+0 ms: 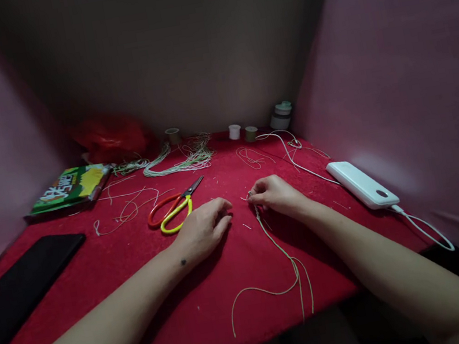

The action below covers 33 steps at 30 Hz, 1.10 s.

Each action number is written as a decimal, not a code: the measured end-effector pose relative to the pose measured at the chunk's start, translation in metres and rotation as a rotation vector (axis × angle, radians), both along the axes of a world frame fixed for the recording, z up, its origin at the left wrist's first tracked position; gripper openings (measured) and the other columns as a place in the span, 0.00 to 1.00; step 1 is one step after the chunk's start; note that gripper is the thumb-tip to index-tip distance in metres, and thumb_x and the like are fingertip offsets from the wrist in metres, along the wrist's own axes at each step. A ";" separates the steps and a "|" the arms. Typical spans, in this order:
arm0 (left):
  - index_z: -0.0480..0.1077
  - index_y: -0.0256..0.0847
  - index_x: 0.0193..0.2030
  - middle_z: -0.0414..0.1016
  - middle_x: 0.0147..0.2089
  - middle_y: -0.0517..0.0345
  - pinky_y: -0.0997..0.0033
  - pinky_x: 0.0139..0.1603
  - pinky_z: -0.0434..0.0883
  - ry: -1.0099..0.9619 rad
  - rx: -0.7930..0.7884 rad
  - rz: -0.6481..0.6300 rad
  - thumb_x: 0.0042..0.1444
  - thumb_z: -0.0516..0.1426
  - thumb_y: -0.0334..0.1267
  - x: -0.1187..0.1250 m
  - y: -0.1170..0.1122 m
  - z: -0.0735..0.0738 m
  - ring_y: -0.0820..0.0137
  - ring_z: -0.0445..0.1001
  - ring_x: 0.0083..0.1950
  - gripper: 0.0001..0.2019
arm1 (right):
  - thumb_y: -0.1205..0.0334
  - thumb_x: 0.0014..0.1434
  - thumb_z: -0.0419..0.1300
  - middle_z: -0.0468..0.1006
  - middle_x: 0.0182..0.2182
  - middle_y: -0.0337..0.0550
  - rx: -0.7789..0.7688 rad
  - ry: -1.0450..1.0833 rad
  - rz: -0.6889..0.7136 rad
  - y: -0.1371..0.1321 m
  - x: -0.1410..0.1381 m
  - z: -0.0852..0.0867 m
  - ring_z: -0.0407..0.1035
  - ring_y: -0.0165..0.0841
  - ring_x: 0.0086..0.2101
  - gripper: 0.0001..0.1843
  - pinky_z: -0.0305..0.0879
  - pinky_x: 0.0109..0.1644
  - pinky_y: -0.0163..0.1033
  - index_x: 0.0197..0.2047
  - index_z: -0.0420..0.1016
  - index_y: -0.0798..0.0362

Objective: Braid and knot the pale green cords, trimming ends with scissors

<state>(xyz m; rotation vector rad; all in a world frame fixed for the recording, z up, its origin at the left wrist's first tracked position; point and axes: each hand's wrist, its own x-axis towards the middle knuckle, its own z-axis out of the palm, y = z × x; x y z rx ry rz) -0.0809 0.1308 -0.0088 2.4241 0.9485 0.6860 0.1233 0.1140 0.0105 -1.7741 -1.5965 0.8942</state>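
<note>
My right hand (pixel 277 194) pinches the knotted upper end of a thin pale green cord (pixel 272 239) between thumb and fingertips. From there the cord runs down the red cloth and splits into several loose strands near the front edge. My left hand (pixel 205 226) rests on the cloth to the left, fingers loosely bent and a gap between them and the thumb; nothing shows in it. Just behind it lie scissors (pixel 176 206) with one red and one yellow handle, blades pointing away to the right. Small white thread scraps (pixel 246 226) lie between the hands.
A bundle of pale cords (pixel 180 165) lies at the back, near thread spools (pixel 234 132) and a small bottle (pixel 281 116). Left are a green packet (pixel 69 188), a red plastic bag (pixel 112 139) and a black flat object (pixel 33 287). A white power bank (pixel 362 184) with a cable lies right.
</note>
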 end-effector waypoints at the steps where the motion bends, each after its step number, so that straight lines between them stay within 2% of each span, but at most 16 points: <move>1: 0.69 0.40 0.40 0.77 0.39 0.52 0.65 0.42 0.69 0.003 0.000 -0.002 0.57 0.51 0.35 0.000 0.000 0.000 0.65 0.74 0.40 0.08 | 0.66 0.50 0.60 0.69 0.16 0.39 -0.030 0.047 0.012 -0.002 0.003 0.001 0.59 0.26 0.17 0.05 0.52 0.20 0.33 0.24 0.71 0.55; 3: 0.69 0.40 0.40 0.77 0.39 0.52 0.64 0.42 0.69 0.012 -0.002 -0.008 0.57 0.51 0.35 0.000 0.000 0.001 0.66 0.74 0.40 0.07 | 0.61 0.51 0.61 0.70 0.17 0.39 -0.066 0.174 0.029 -0.006 0.008 0.003 0.59 0.25 0.16 0.07 0.51 0.18 0.32 0.26 0.70 0.55; 7: 0.69 0.41 0.40 0.77 0.39 0.52 0.64 0.43 0.69 0.024 0.006 -0.018 0.58 0.51 0.36 0.000 0.000 0.000 0.65 0.74 0.40 0.08 | 0.61 0.48 0.64 0.68 0.15 0.38 -0.134 0.509 0.038 -0.010 0.010 0.004 0.56 0.24 0.15 0.09 0.45 0.15 0.32 0.23 0.70 0.55; 17: 0.68 0.40 0.42 0.76 0.41 0.50 0.62 0.45 0.69 0.072 0.023 -0.027 0.60 0.50 0.36 0.000 -0.002 0.000 0.64 0.73 0.43 0.08 | 0.63 0.50 0.61 0.67 0.14 0.39 -0.139 0.559 0.007 -0.009 0.004 0.003 0.56 0.23 0.14 0.09 0.42 0.13 0.31 0.21 0.70 0.56; 24: 0.69 0.38 0.42 0.76 0.41 0.50 0.61 0.44 0.69 0.091 0.051 -0.037 0.60 0.50 0.36 -0.001 -0.002 -0.001 0.63 0.73 0.42 0.09 | 0.68 0.53 0.56 0.66 0.13 0.39 -0.179 0.335 -0.048 -0.005 -0.003 0.006 0.56 0.23 0.12 0.11 0.44 0.13 0.30 0.20 0.67 0.55; 29: 0.69 0.38 0.42 0.76 0.41 0.51 0.63 0.44 0.69 0.097 0.056 -0.043 0.60 0.50 0.35 0.000 -0.002 0.000 0.65 0.73 0.42 0.09 | 0.69 0.51 0.57 0.62 0.07 0.37 -0.226 0.129 -0.026 0.000 -0.006 0.008 0.51 0.24 0.08 0.12 0.44 0.10 0.31 0.17 0.66 0.56; 33: 0.69 0.36 0.42 0.76 0.40 0.50 0.64 0.44 0.69 0.087 0.063 -0.054 0.60 0.51 0.35 0.000 0.000 0.001 0.65 0.73 0.42 0.09 | 0.70 0.51 0.56 0.62 0.07 0.37 -0.232 0.028 0.000 -0.002 -0.005 0.010 0.53 0.25 0.07 0.13 0.46 0.10 0.31 0.17 0.65 0.56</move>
